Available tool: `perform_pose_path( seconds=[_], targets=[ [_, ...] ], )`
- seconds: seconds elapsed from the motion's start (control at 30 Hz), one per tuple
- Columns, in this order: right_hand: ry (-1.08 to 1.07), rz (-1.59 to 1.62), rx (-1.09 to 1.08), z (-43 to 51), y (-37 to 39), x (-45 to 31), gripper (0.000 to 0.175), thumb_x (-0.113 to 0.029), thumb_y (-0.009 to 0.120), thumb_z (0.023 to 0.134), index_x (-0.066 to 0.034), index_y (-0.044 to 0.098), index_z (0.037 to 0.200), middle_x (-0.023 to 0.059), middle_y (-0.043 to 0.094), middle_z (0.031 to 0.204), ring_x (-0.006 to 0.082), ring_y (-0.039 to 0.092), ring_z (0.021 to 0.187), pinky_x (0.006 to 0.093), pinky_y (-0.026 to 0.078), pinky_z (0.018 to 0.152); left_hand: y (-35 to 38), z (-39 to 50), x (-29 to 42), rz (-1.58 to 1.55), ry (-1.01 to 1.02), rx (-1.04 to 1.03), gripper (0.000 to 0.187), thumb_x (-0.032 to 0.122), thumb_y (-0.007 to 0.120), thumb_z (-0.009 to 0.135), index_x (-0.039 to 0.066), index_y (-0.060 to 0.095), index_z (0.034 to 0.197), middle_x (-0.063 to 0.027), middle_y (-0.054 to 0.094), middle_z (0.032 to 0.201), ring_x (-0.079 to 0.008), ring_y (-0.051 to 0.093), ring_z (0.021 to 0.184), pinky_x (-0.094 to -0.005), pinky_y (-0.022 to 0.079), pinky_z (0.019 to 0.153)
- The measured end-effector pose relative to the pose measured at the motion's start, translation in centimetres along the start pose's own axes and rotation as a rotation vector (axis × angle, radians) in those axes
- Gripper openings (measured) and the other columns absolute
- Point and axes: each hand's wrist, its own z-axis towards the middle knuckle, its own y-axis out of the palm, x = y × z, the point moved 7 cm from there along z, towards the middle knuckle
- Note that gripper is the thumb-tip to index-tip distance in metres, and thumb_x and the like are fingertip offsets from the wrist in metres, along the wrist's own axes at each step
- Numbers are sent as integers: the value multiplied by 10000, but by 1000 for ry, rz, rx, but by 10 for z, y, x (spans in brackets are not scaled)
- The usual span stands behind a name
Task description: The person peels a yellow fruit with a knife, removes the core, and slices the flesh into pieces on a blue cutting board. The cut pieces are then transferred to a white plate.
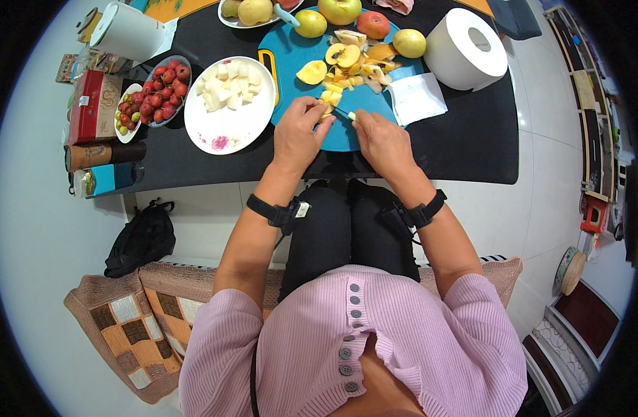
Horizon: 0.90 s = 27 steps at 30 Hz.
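Note:
My left hand (298, 133) pinches a piece of peeled yellow fruit (325, 108) at the near side of a round blue cutting board (298, 54). In my right hand (384, 142) is a small knife (343, 111) with a pale green handle end, its blade reaching toward that piece. Cut yellow chunks (331, 96) lie just beyond my left fingertips. Farther back on the board are a halved apple (343, 55) showing its core, another peeled piece (312, 72) and a heap of peelings (373, 73). A white plate (220, 125) holding pale fruit cubes (230, 86) stands to the left.
Whole yellow fruit (310, 24) and a red apple (373, 25) line the board's far side. A paper roll (466, 49) and a folded tissue (417, 99) sit at right. Bowls of red fruit (165, 91), a red box (94, 107) and a white canister (127, 31) stand left.

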Motion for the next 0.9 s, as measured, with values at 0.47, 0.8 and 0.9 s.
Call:
perform_pose_path(
  seconds=[0.47, 0.8, 0.9],
  targets=[
    [202, 205, 23, -14, -20, 17, 213, -249, 606, 987, -57, 687, 939, 196, 689, 809, 415, 677, 745, 485, 535, 664, 3, -4, -15, 96, -131, -106, 597, 275, 869, 791, -14, 611, 1245, -155, 650, 1137, -347, 640, 1048, -419, 545, 841],
    [123, 149, 19, -11, -16, 7, 199, -245, 620, 981, -58, 665, 929, 167, 683, 814, 382, 685, 750, 481, 548, 651, 8, 1, -14, 136, -154, -55, 336, 240, 812, 820, 41, 672, 1052, -132, 639, 1019, -341, 644, 964, -437, 538, 799],
    [90, 109, 31, -11, -14, 5, 196, -248, 625, 980, -63, 653, 922, 152, 681, 804, 366, 688, 748, 472, 552, 648, 8, -2, -16, 149, -153, -71, 302, 216, 802, 817, 42, 664, 1022, -119, 646, 1006, -339, 646, 961, -439, 537, 793]
  ],
)
